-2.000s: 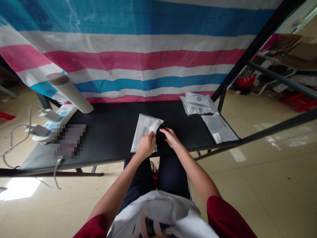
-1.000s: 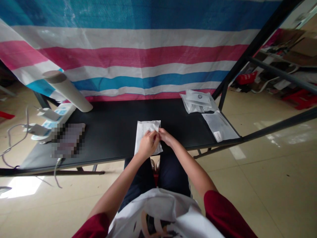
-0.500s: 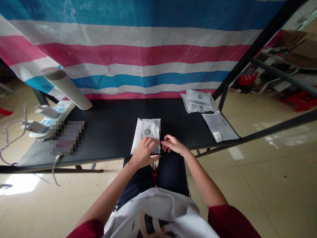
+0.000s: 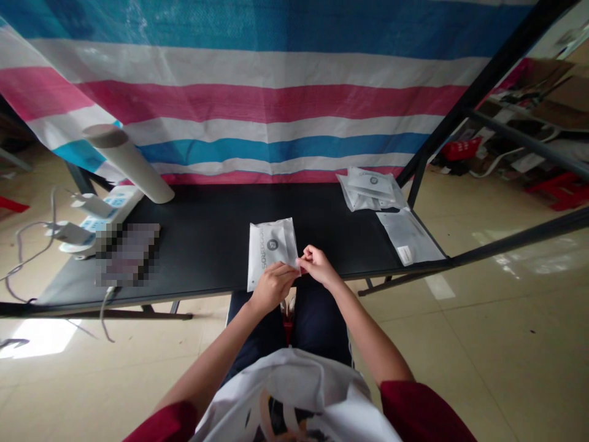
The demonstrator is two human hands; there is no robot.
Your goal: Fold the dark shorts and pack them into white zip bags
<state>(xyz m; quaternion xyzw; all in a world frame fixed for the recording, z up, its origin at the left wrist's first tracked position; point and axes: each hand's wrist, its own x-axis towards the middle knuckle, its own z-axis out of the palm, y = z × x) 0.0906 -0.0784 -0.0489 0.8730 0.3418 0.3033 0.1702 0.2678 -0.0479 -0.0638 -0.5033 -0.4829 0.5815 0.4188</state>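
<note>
A whitish translucent plastic pouch point(image 4: 264, 245) with a round dark logo and grey lettering lies at the table's front edge, slightly turned. My left hand point(image 4: 275, 282) is closed over its near right part, thumb and fingers gripping the edge. Pinched at the pouch's right edge, just beside the left fingertips, is my right hand point(image 4: 315, 265). Whatever sits between the right fingertips is too small to make out; they touch or nearly touch the pouch's edge.
More pouches lie stacked point(image 4: 372, 187) at the back right, with a flat pouch point(image 4: 409, 236) nearer the corner. On the left are a power strip point(image 4: 103, 224) with plugged chargers, a blurred phone-like item point(image 4: 131, 255) on a cable, and a white cylinder point(image 4: 133, 166). Striped sheeting point(image 4: 276, 98) hangs behind.
The pouch has turned a little. My left hand has closed on its near right edge, and my right hand has moved in to a pinch there.
</note>
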